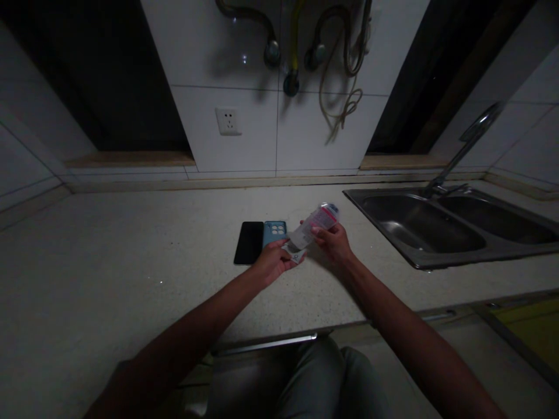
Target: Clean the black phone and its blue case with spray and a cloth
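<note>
My right hand [335, 243] is closed on a clear plastic package [315, 224] with a pink band and fine print, held tilted above the counter. My left hand [273, 262] pinches a small white printed piece [297, 255] at the package's lower left end. Whether that piece is part of the package or separate, I cannot tell. Just left of my hands, a black-screened phone [249, 241] lies flat on the counter. Against its right side lies a blue phone case [273, 229] with camera cutouts, partly hidden by my left hand.
The speckled pale counter [131, 244] runs along a tiled wall with a power socket [227, 121]. A double steel sink [419, 230] with a faucet [463, 145] is set in on the right. Pipes and a looped cord [345, 110] hang above. A metal handle [266, 344] runs below the front edge.
</note>
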The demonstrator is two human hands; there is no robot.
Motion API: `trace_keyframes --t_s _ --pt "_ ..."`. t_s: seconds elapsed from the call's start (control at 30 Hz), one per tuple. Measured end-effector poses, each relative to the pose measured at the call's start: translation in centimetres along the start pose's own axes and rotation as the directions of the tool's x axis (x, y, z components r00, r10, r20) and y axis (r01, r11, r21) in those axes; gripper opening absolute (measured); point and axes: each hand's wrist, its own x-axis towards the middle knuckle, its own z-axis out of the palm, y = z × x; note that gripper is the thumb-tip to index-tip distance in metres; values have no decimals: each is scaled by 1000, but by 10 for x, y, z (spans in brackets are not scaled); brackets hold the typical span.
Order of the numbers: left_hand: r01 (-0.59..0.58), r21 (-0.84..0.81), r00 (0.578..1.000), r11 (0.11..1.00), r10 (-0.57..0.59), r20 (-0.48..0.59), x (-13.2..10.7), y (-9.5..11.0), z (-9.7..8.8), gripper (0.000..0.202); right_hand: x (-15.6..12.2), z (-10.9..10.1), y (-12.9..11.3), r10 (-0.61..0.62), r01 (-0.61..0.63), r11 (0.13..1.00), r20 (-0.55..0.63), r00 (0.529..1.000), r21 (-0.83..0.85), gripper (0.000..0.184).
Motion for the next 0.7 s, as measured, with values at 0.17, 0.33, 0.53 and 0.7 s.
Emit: trace_keyframes --t_s 0.17,0.33,0.53,0.7 --pt "37 69 997 997 -32 -71 1 0 -2 42 6 -11 -6 -6 16 992 -84 996 124 41" --pt "67 131 998 989 -68 1 -1 1 -4 49 16 -27 -7 -20 69 952 -165 986 297 34" --pt "62 204 983 977 -95 155 -9 5 1 73 14 -21 -7 63 8 926 -177 982 376 34" --pt "38 180 985 983 -67 161 -8 8 3 52 7 -11 -3 -17 39 991 -168 986 129 40"
